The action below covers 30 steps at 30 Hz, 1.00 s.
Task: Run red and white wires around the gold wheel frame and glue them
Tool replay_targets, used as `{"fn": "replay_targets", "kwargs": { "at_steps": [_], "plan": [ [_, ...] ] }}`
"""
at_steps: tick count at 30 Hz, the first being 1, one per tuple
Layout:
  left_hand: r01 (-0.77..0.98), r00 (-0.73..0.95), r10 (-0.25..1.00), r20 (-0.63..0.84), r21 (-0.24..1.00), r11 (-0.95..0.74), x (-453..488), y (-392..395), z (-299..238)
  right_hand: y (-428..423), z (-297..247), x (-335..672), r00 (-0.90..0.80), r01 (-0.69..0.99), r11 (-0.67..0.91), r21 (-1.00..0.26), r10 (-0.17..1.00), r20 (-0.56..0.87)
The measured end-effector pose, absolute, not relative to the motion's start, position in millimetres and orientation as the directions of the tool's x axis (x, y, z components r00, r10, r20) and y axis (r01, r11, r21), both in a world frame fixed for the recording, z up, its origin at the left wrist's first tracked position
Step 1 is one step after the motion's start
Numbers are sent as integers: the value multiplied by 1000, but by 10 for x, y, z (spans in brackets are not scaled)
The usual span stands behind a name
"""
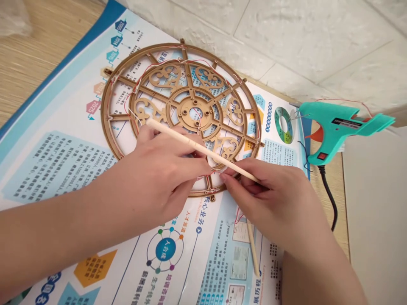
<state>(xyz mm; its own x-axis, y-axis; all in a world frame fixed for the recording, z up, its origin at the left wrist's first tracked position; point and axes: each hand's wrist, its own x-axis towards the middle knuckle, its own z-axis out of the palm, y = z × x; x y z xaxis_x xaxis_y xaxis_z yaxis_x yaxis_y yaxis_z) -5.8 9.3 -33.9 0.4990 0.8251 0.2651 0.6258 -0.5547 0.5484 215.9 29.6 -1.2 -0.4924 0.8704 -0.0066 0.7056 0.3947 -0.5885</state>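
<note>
Wooden fretwork wheel (190,80) lies on a poster (41,127) printed "2025".

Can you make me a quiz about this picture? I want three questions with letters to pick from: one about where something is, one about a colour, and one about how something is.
1. Where is the glue gun?
A. Inside the frame
B. To the right of the round wooden frame
C. In a hand

2. What colour is its switch?
A. Red
B. Green
C. Yellow

3. How is the thin wooden stick?
A. Standing upright
B. Snapped in two
C. Held up over the frame

Answers:
1. B: the gun sits past the frame's right side.
2. A: the switch shows red on the teal body.
3. C: it crosses the left hand and reaches the right hand.
</note>
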Motion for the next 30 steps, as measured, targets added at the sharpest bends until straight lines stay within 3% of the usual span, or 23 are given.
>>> {"fn": "replay_targets", "kwargs": {
  "at_steps": [16,20,24,28,30],
  "plan": [
    [649,489,834,253,534,-542,-50,70,-324,301,-66,2126,-434,767,383,-515,901,24],
    [652,475,842,256,541,-532,-44,70,-322,291,-78,2150,-322,701,260,-664,946,30],
    [635,469,843,262,563,-528,-42,76,-320,268,-61,2184,-108,433,252,-865,968,228],
    [638,477,842,253,559,-530,-50,79,-310,217,-44,2180,-113,440,305,-845,952,285],
    [637,474,845,246,567,-522,-55,78,-308,204,-58,2172,-206,470,358,-807,933,294]
  ]
}}
